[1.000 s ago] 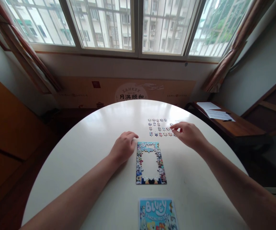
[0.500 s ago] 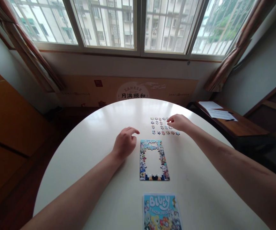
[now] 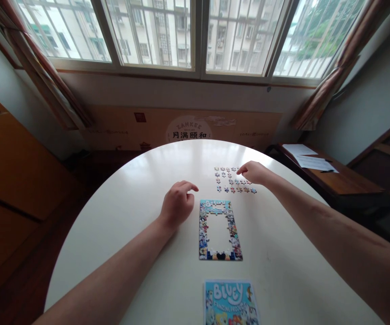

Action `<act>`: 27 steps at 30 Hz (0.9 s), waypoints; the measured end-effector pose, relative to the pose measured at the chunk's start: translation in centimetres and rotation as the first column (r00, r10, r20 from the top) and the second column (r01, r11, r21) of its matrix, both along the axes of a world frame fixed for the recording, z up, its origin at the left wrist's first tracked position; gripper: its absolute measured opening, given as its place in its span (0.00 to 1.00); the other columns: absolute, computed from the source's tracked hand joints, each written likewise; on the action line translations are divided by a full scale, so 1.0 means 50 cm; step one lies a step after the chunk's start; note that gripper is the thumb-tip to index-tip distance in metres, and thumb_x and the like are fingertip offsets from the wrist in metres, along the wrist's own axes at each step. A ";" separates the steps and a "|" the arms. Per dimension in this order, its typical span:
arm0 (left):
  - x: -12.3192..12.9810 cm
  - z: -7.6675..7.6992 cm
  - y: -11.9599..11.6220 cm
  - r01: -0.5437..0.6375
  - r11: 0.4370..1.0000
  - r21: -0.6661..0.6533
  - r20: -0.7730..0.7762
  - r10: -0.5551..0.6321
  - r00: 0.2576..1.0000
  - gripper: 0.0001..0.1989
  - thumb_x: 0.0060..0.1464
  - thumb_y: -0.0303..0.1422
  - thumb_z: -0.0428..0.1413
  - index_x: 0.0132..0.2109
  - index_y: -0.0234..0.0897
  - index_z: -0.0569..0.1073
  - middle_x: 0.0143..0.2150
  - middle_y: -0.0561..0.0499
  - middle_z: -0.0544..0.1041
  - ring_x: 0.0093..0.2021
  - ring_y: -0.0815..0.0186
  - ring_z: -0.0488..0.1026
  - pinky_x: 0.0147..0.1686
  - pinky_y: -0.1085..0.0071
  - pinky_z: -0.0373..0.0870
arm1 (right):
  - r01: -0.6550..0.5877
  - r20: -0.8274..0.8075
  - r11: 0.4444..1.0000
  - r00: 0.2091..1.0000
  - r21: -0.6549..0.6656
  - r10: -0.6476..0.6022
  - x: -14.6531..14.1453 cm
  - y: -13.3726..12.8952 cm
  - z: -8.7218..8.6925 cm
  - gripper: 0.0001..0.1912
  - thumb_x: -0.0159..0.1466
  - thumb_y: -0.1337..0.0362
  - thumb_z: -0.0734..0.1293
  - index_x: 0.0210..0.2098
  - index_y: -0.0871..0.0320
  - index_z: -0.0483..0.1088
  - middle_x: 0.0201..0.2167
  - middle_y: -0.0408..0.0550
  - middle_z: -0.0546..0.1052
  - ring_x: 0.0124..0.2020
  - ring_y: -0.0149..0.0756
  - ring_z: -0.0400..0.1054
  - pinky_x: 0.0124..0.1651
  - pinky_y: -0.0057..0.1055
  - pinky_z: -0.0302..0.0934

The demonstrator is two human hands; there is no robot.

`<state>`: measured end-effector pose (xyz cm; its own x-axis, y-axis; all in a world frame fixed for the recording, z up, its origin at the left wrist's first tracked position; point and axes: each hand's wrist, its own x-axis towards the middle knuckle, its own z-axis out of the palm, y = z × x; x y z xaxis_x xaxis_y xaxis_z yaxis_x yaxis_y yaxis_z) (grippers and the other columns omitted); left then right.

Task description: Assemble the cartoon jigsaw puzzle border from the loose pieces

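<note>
My right hand (image 3: 254,173) is over the far right of the table, among rows of loose jigsaw pieces (image 3: 231,182). Its fingertips come together low over the pieces; whatever they pinch is too small to make out. My left hand (image 3: 177,203) rests on the tabletop, empty, index finger stretched out and thumb apart from it. Just right of it lies a partly assembled jigsaw puzzle (image 3: 203,230), a frame of joined pieces around a bare middle, with a small gap near its top. A blue picture sheet (image 3: 230,302) reading "BLUEY" lies nearest me, cut off by the lower edge.
Everything stands on a round white table (image 3: 123,203). Behind it a wide printed box (image 3: 113,122) leans below the window. A wooden side table (image 3: 353,180) on the right carries papers (image 3: 311,162) and dark pens.
My right hand's thumb and index finger have drawn closer together over the loose pieces. The left hand keeps its pose. The view has tilted slightly.
</note>
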<state>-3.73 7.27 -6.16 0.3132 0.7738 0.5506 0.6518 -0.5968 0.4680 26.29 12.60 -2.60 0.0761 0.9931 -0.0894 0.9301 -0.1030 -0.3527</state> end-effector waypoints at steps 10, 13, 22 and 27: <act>-0.002 0.001 -0.001 0.001 1.000 0.006 0.004 -0.002 1.000 0.17 0.48 0.17 0.47 0.36 0.38 0.76 0.39 0.49 0.80 0.43 0.59 0.75 0.46 0.59 0.74 | 0.020 -0.003 1.000 1.000 0.016 -0.020 0.003 0.006 0.007 0.13 0.60 0.71 0.69 0.42 0.58 0.82 0.40 0.51 0.83 0.31 0.35 0.76 0.40 0.28 0.68; -0.002 0.001 -0.001 0.001 1.000 0.002 -0.001 -0.001 1.000 0.18 0.48 0.17 0.47 0.36 0.39 0.76 0.39 0.50 0.80 0.43 0.59 0.75 0.46 0.59 0.74 | 0.015 0.019 1.000 1.000 -0.013 -0.015 0.002 0.005 0.008 0.11 0.59 0.69 0.70 0.40 0.58 0.82 0.36 0.51 0.83 0.31 0.35 0.76 0.37 0.27 0.67; 0.000 0.002 -0.003 0.012 1.000 -0.004 -0.004 -0.012 1.000 0.18 0.48 0.17 0.47 0.36 0.39 0.77 0.39 0.50 0.80 0.42 0.59 0.75 0.45 0.61 0.74 | -0.015 0.151 0.999 0.988 -0.043 0.022 -0.013 -0.002 0.003 0.08 0.54 0.61 0.74 0.33 0.56 0.83 0.32 0.49 0.83 0.35 0.39 0.76 0.35 0.28 0.65; 0.003 -0.002 -0.002 0.022 1.000 0.002 -0.002 -0.022 1.000 0.17 0.48 0.17 0.48 0.36 0.38 0.77 0.40 0.49 0.80 0.43 0.59 0.75 0.47 0.60 0.73 | -0.010 0.210 0.999 0.977 -0.047 0.020 -0.023 -0.012 0.003 0.09 0.54 0.61 0.74 0.33 0.57 0.82 0.34 0.52 0.82 0.36 0.42 0.75 0.37 0.31 0.65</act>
